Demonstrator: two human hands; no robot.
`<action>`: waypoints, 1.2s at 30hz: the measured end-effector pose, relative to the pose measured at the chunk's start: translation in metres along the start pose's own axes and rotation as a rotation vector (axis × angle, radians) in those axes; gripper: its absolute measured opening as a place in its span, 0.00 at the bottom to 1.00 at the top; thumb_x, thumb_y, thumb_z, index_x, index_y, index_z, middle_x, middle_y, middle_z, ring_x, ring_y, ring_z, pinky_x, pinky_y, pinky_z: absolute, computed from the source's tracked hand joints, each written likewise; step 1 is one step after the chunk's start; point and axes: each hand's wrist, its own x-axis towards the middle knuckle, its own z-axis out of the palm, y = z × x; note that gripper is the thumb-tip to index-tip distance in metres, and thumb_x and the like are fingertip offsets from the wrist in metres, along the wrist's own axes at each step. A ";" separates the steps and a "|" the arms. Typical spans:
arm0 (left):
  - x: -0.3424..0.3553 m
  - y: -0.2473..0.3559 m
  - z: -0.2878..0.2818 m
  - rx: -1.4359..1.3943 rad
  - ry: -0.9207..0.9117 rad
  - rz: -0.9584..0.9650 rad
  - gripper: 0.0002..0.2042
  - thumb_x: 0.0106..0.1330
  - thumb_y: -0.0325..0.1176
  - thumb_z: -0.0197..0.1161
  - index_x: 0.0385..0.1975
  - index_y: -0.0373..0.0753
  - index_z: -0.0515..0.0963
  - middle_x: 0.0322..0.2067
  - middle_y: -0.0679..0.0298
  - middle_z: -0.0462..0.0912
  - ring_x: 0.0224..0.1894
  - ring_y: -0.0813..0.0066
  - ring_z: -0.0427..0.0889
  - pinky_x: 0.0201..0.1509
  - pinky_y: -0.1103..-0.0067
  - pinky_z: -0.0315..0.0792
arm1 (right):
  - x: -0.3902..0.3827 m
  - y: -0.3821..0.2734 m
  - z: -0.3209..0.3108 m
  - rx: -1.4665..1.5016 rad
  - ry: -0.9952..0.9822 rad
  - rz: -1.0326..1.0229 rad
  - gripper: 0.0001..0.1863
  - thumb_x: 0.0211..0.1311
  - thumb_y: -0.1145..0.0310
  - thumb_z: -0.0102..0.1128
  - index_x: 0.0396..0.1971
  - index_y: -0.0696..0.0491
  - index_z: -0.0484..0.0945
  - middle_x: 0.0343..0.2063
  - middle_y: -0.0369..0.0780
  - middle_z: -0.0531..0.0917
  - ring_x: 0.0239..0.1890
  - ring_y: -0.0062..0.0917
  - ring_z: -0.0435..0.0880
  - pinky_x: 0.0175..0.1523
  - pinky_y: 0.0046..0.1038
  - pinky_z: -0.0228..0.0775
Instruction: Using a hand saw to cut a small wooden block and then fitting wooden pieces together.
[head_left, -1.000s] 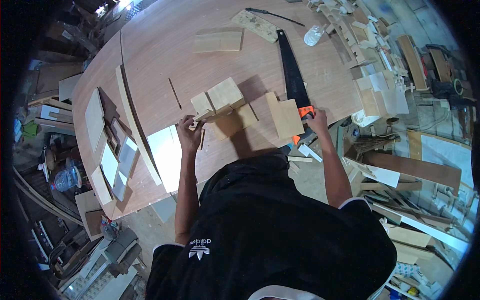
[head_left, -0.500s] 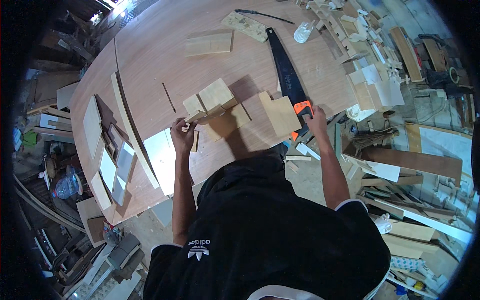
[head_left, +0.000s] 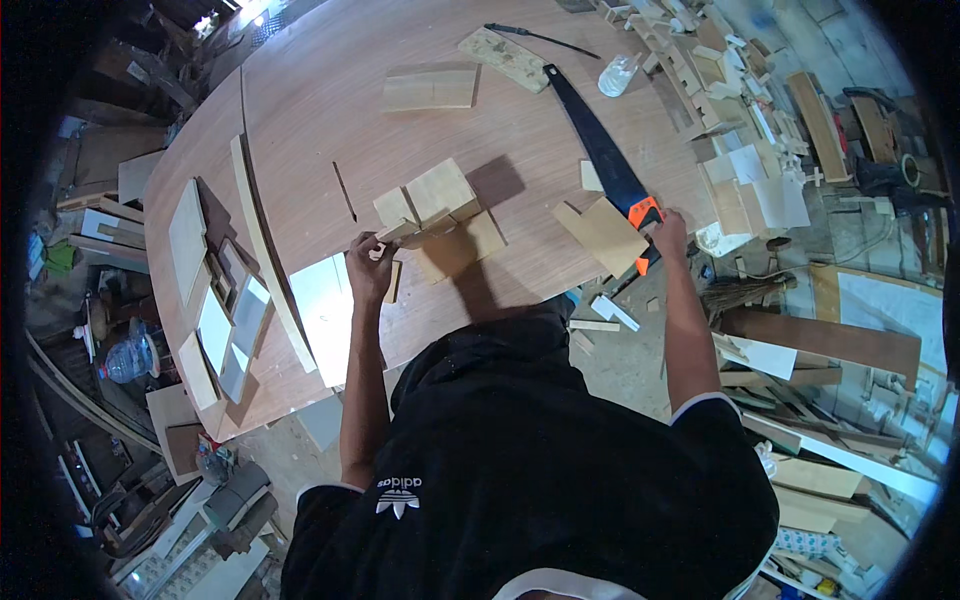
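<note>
My left hand is closed on a small wooden strip at the front left corner of a pale wooden block assembly, which stands on a flat board. At the right, my right hand grips the orange handle of a long, black-bladed hand saw lying across the table. A notched light board lies just left of the handle, partly against the saw, with a small pale offcut above it. A white panel lies beside my left hand.
On the wooden table lie long strips and panels at left, boards, a thin black tool and a crumpled plastic bag at the back. Timber scraps crowd the right; stacked boards stand beyond.
My right hand has moved right with the saw handle, shifting the notched board rightward and uncovering more of the small offcut. My left hand stays at the block assembly.
</note>
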 end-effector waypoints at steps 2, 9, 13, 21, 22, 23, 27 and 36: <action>-0.003 -0.003 0.000 -0.003 0.032 0.003 0.13 0.53 0.34 0.71 0.27 0.30 0.79 0.34 0.57 0.81 0.35 0.65 0.78 0.40 0.72 0.70 | 0.008 -0.022 0.002 -0.022 -0.092 0.166 0.19 0.47 0.74 0.57 0.43 0.57 0.76 0.42 0.49 0.77 0.52 0.43 0.73 0.53 0.41 0.69; -0.004 0.005 0.002 -0.013 0.053 0.006 0.13 0.51 0.36 0.71 0.26 0.32 0.80 0.32 0.58 0.80 0.33 0.64 0.76 0.37 0.72 0.70 | 0.015 -0.111 0.018 0.084 0.069 -0.412 0.24 0.49 0.70 0.57 0.51 0.51 0.73 0.51 0.44 0.72 0.56 0.40 0.69 0.56 0.46 0.63; -0.007 0.000 -0.001 -0.026 0.057 0.004 0.12 0.51 0.35 0.71 0.26 0.32 0.80 0.32 0.59 0.80 0.33 0.65 0.76 0.37 0.72 0.70 | 0.022 -0.154 0.017 -0.279 -0.214 -0.427 0.35 0.48 0.66 0.60 0.61 0.49 0.64 0.67 0.43 0.55 0.66 0.37 0.56 0.61 0.54 0.54; -0.006 0.008 -0.001 -0.016 0.013 -0.018 0.10 0.51 0.31 0.71 0.30 0.33 0.81 0.34 0.60 0.81 0.35 0.66 0.77 0.39 0.75 0.70 | 0.050 -0.170 0.013 -0.471 -0.341 -0.306 0.42 0.47 0.70 0.63 0.65 0.53 0.55 0.69 0.42 0.47 0.70 0.37 0.50 0.66 0.53 0.49; -0.005 0.010 0.000 -0.016 0.012 -0.026 0.11 0.51 0.31 0.72 0.28 0.31 0.79 0.34 0.59 0.81 0.35 0.66 0.77 0.39 0.75 0.70 | 0.054 -0.169 0.014 -0.479 -0.345 -0.332 0.41 0.48 0.71 0.62 0.65 0.54 0.56 0.69 0.43 0.47 0.70 0.37 0.50 0.65 0.53 0.50; -0.005 0.010 0.001 -0.021 -0.004 -0.014 0.11 0.51 0.31 0.72 0.28 0.31 0.79 0.34 0.59 0.81 0.35 0.66 0.77 0.39 0.75 0.70 | 0.057 -0.169 0.014 -0.487 -0.348 -0.356 0.40 0.48 0.72 0.61 0.64 0.54 0.57 0.69 0.43 0.47 0.70 0.37 0.50 0.65 0.52 0.51; -0.005 -0.002 0.000 -0.037 0.013 -0.034 0.10 0.51 0.31 0.72 0.31 0.35 0.82 0.33 0.61 0.80 0.35 0.67 0.75 0.41 0.75 0.69 | 0.067 -0.172 0.023 -0.585 -0.262 -0.524 0.31 0.50 0.70 0.59 0.58 0.55 0.67 0.68 0.44 0.51 0.69 0.38 0.53 0.62 0.51 0.54; -0.007 -0.001 -0.003 -0.057 -0.011 -0.034 0.11 0.51 0.30 0.72 0.33 0.35 0.82 0.33 0.61 0.80 0.34 0.70 0.72 0.38 0.76 0.67 | 0.024 -0.177 0.030 -0.556 -0.289 -0.453 0.38 0.51 0.62 0.61 0.61 0.66 0.61 0.68 0.51 0.47 0.71 0.39 0.45 0.66 0.53 0.46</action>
